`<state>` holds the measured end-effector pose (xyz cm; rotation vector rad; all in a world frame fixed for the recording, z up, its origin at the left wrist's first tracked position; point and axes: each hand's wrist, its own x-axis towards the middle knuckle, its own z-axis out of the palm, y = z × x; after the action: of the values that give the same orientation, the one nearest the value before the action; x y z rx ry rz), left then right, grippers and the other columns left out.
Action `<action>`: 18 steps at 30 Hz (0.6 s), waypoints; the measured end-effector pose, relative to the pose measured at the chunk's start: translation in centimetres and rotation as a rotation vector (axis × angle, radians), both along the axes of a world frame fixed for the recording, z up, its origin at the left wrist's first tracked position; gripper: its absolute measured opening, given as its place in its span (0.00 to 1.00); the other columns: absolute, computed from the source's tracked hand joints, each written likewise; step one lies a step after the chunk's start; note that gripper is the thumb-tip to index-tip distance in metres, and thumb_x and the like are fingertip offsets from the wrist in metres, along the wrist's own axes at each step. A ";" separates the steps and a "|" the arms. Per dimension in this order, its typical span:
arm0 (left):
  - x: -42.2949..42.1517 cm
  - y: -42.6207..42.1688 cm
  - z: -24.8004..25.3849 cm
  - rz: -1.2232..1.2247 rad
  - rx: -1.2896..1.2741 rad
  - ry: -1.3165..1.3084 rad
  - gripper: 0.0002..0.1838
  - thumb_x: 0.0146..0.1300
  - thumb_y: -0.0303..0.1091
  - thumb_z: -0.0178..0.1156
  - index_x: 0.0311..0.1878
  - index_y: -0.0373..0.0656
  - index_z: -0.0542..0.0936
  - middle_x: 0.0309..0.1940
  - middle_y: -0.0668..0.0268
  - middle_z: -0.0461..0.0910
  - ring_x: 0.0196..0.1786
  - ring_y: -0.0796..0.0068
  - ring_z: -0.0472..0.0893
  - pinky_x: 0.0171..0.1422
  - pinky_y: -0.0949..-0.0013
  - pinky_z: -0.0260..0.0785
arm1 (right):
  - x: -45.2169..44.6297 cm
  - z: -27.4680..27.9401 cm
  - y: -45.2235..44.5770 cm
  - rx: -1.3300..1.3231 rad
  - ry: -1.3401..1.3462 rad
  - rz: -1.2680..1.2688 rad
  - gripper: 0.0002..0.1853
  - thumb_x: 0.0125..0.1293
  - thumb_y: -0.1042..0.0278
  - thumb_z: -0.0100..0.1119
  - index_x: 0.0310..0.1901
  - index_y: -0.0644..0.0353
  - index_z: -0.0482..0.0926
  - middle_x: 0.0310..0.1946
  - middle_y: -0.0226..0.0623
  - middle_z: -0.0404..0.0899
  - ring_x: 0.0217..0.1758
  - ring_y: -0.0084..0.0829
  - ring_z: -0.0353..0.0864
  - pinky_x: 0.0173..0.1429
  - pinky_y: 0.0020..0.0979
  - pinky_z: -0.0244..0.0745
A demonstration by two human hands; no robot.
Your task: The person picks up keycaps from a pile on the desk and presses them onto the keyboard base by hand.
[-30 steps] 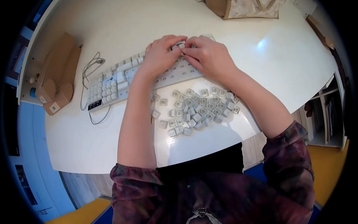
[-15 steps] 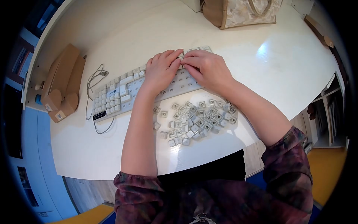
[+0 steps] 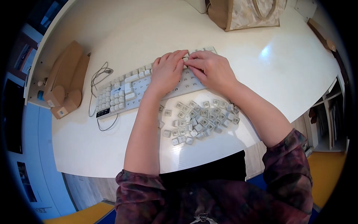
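Note:
A white computer keyboard (image 3: 187, 85) lies slanted across the table, partly stripped of its caps, with rows of bare key positions showing. My left hand (image 3: 167, 72) rests over its middle, fingers stretched forward along the top rows and thumb beside the index finger. Close by on the right, my right hand (image 3: 212, 69) pinches at a pale keycap (image 3: 186, 59) near the top edge; the fingertips partly hide it. Between my forearms, in front of the keyboard, loose keycaps (image 3: 204, 121) lie in a heap, many upside down with their undersides showing.
A grey cable (image 3: 97, 80) loops left of the keyboard. Brown cardboard pieces (image 3: 69, 74) stand at the table's left side. A beige and brown bag (image 3: 246, 16) sits at the back. Open shelves (image 3: 330, 119) are at the right, beyond the edge of the white table (image 3: 93, 153).
The view has shifted slightly, so the table and everything on it appear a little further right. Both hands stay at the same part of the keyboard, with only slight finger movement.

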<state>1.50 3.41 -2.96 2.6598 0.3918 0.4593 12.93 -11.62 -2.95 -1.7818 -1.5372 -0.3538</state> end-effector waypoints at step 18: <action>0.2 -0.2 -0.7 0.039 0.033 -0.059 0.22 0.77 0.40 0.43 0.71 0.51 0.70 0.60 0.63 0.78 0.67 0.66 0.71 0.75 0.57 0.52 | 0.0 0.1 0.0 0.003 0.000 0.001 0.09 0.60 0.69 0.62 0.41 0.57 0.86 0.42 0.31 0.84 0.46 0.35 0.83 0.47 0.36 0.79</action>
<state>1.70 3.21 -3.68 2.6677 0.4228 0.5591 12.95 -11.66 -2.87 -1.7783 -1.5372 -0.3554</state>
